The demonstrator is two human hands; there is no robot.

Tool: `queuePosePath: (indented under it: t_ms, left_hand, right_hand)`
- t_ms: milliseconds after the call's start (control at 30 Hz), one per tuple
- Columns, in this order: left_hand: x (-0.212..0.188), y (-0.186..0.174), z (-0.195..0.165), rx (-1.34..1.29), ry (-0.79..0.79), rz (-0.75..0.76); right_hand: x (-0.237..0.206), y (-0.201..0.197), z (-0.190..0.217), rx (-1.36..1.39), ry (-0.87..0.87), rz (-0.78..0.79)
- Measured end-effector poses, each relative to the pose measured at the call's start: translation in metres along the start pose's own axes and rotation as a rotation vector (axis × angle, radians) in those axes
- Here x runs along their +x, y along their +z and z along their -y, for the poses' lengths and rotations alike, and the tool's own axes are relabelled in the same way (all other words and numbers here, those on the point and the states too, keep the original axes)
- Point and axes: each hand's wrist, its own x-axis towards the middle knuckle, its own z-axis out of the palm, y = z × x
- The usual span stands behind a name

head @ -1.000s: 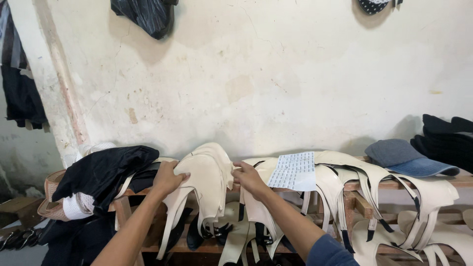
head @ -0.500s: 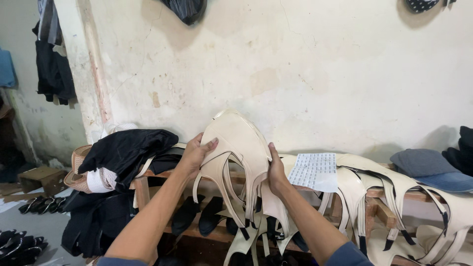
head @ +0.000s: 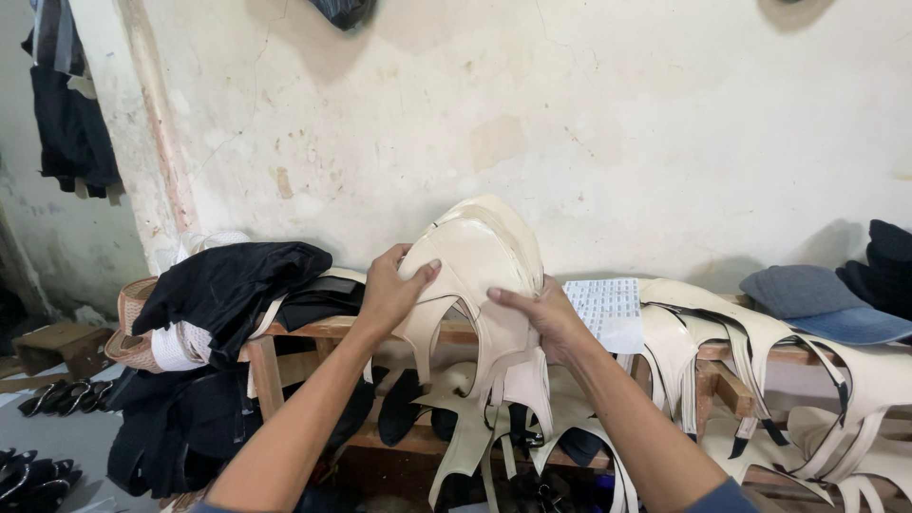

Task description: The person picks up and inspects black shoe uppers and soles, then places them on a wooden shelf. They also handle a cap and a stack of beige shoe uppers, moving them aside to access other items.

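Note:
Both my hands hold a stack of cream leather shoe-upper pieces (head: 484,275), lifted above a wooden rack (head: 323,330). My left hand (head: 391,290) grips the stack's left side with the thumb on its front. My right hand (head: 540,316) holds the right side, fingers spread across the front. The pieces' straps hang down between my forearms.
More cream cut pieces (head: 703,332) drape over the rack to the right, with a white printed sheet (head: 606,309) on them. Black clothes (head: 228,285) and a woven hat (head: 133,328) lie at left. A blue-grey cap (head: 817,299) sits at right. A stained wall stands behind.
The stack of cream pieces has been lifted off the rack and raised between both hands. The view has shifted slightly left.

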Motion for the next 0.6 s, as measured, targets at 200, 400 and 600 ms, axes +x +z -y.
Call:
queuePosePath:
  t_ms: [200, 400, 600]
  left_hand:
    - [-0.042, 0.005, -0.044, 0.381, 0.506, -0.143]
    - [-0.088, 0.027, -0.082, 0.695, 0.836, -0.028]
    - [-0.089, 0.053, -0.057, -0.156, 0.363, -0.011]
  right_hand:
    - [-0.046, 0.006, 0.038, 0.058, -0.002, -0.139]
    - [-0.084, 0.010, 0.061, 0.103, -0.121, -0.091]
    - [-0.118, 0.022, 0.062, -0.240, -0.130, 0.061]
